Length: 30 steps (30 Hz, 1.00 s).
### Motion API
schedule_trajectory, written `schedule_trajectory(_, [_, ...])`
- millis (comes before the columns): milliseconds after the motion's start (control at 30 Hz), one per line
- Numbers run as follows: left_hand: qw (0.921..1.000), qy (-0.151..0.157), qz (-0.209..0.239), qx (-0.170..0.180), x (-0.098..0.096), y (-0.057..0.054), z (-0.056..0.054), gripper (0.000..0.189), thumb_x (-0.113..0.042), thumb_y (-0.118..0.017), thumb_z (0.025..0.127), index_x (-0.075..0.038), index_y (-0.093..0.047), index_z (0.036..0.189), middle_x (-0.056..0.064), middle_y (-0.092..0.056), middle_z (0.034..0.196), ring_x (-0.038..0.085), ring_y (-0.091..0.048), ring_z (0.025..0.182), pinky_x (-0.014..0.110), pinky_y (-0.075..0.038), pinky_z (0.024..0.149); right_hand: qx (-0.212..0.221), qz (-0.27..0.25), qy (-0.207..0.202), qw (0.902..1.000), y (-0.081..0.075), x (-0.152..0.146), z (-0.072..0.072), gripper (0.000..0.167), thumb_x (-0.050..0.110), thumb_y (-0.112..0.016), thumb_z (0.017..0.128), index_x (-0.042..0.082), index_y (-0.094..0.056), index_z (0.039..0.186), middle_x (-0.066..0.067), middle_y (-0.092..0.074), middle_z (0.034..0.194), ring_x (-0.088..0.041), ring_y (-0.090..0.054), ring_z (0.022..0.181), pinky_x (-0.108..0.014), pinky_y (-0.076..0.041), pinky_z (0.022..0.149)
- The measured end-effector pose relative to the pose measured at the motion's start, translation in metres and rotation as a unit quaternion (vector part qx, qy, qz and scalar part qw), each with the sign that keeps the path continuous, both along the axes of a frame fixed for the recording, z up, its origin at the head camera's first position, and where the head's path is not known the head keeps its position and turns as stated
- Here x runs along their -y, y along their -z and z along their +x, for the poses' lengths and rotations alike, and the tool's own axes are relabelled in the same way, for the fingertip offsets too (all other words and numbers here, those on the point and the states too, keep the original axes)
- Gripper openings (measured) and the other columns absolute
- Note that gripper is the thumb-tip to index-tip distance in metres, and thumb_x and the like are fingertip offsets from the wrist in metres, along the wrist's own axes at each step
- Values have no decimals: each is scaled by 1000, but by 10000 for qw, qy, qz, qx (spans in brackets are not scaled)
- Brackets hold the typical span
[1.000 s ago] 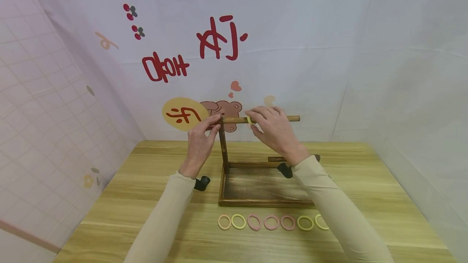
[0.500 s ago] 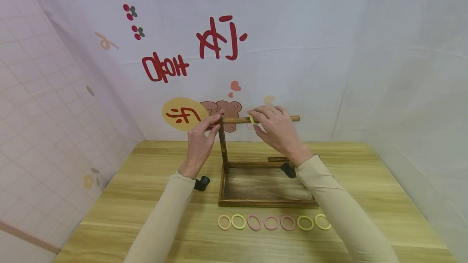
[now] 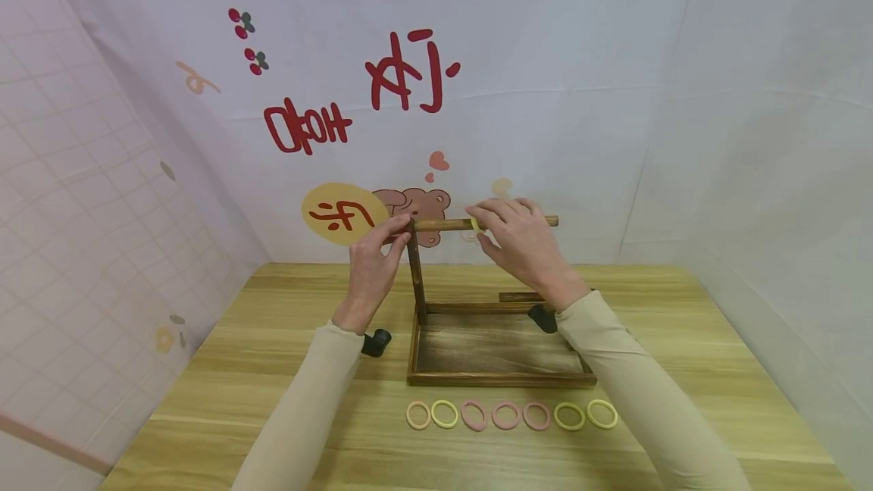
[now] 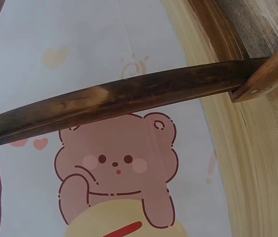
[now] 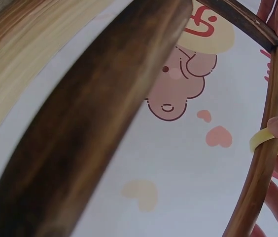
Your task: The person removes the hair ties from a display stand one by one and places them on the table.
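A wooden stand's horizontal rod extends rightward from the top of a dark upright post. My left hand pinches the corner where the post and rod meet. A yellow ring encircles the rod near its middle, and my right hand holds it between thumb and fingers. In the right wrist view, the yellow ring loops round the rod, with a thumb on its edge. The post crosses the left wrist view, joined to the base at right.
The stand's shallow tray base sits on the wood-grain table. In front lies a row of several pink, yellow and orange rings. A shorter dark rod shows behind the right forearm. The printed backdrop hangs behind.
My right hand has slid the yellow ring a little to the right along the rod, toward its free end. My left hand stays at the corner.
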<state>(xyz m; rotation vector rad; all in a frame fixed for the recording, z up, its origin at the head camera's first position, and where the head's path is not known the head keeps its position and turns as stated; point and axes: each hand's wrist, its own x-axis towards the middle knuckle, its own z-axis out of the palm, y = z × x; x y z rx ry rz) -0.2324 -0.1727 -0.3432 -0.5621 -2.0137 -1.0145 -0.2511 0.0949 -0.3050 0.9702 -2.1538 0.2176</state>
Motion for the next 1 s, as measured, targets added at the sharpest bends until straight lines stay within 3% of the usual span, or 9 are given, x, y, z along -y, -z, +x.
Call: schedule_trajectory(1000, [10000, 52, 10, -1, 1, 0, 0, 29, -2, -75, 94, 1, -74, 122, 15, -75, 120, 30, -76, 93, 44, -62, 83, -27, -93, 65, 9999, 0, -16, 0, 49, 10, -84, 87, 10, -69, 133, -10, -70, 129, -31, -65, 117, -61, -49, 100])
